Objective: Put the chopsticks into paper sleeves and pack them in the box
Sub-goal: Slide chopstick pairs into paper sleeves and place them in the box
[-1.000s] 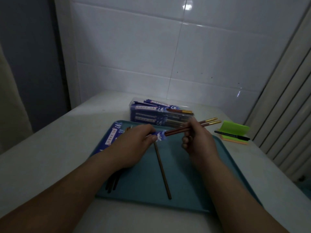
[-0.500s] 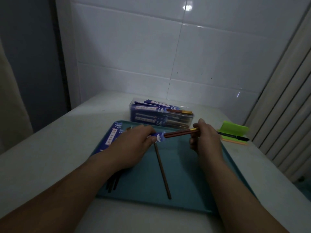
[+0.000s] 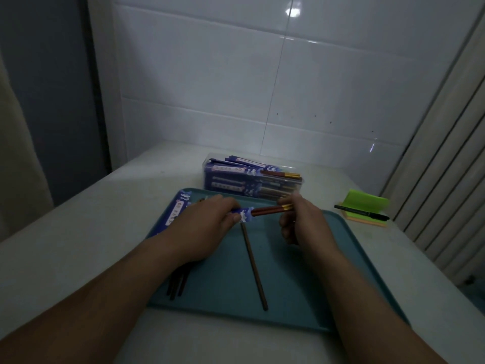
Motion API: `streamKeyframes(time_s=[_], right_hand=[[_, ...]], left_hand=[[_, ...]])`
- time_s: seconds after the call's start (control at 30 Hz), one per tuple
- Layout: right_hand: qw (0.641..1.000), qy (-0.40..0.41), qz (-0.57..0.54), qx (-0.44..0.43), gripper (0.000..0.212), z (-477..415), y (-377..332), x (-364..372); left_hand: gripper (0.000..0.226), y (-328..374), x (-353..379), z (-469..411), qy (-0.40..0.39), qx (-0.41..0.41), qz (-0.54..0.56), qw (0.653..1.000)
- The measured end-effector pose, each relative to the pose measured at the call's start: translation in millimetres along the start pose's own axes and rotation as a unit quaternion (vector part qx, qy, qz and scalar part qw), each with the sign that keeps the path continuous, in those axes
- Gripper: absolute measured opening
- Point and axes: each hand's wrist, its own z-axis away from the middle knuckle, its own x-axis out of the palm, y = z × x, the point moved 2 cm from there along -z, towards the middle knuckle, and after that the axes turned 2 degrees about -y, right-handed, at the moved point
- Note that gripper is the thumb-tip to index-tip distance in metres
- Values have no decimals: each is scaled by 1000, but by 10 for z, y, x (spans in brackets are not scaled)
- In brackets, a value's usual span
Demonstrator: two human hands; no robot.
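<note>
A: What are the hands doing?
B: The left hand (image 3: 207, 227) grips a blue sleeve (image 3: 245, 214) near its mouth, fingers curled round it, above the far edge of the tray (image 3: 341, 271). The right hand (image 3: 304, 224) pinches the gold-tipped ends of two chopsticks (image 3: 267, 210), whose other ends sit inside the sleeve.
A: How much of them shows?
B: A short red-brown stretch and the gold tips, between the two hands.
A: And the box (image 3: 252, 183)?
B: On the table (image 3: 78, 232), just past the tray's far edge, with sleeved pairs stacked in it.
A: What else is on the tray?
B: A loose chopstick (image 3: 254, 269) runs from under the sleeve to the near edge. Dark sticks (image 3: 178, 283) lie under the left forearm, by the left edge. Spare sleeves (image 3: 178, 208) lie at the far left corner.
A: Beyond it?
B: Green notes (image 3: 367, 203) with a pen (image 3: 360, 212) on them, toward the table's right edge.
</note>
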Motion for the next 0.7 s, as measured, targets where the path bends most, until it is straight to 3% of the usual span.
streamKeyframes(time_s=[0.23, 0.43, 0.7], right_hand=[[999, -10, -22, -25, 23, -19, 12, 5], [999, -34, -15, -23, 24, 6, 39, -21], [996, -25, -85, -6, 22, 3, 43, -53]], left_hand=[[36, 5, 4, 19, -15, 25, -12, 1000], [36, 45, -4, 27, 3, 24, -31, 999], [37, 172, -138, -180, 29, 25, -175, 984]])
